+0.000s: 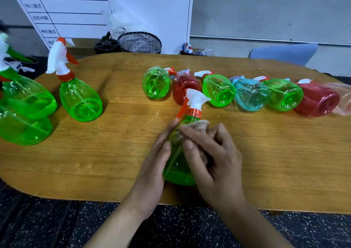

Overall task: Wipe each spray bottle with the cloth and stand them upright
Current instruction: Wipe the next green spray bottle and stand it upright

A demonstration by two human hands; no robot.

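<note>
Nearest the table edge: left hand [152, 164] wrapped round the left flank of a translucent green plastic spray bottle with white head and orange trigger and collar [178, 164], fingers curled on the body. Right hand [214, 153] presses a small crumpled pale cloth [199, 126] to the bottle's right shoulder, fingers bent over the cloth and gripping it.

The bottle sits base toward the person, on or just above the wooden oval tabletop [114, 153]; contact is hidden. Its long axis runs away from the person, nozzle at the far end, leaning slightly right. Key relation: the unwiped lower body looks to lie below the cloth, toward the person, so the stroke probably runs down that axis while the left hand steadies.

Farther back, a row of lying bottles [247, 94], green, red and blue, bases facing the camera, likely not yet wiped. Far left, upright green bottles [80, 99] stand together, probably finished.
</note>
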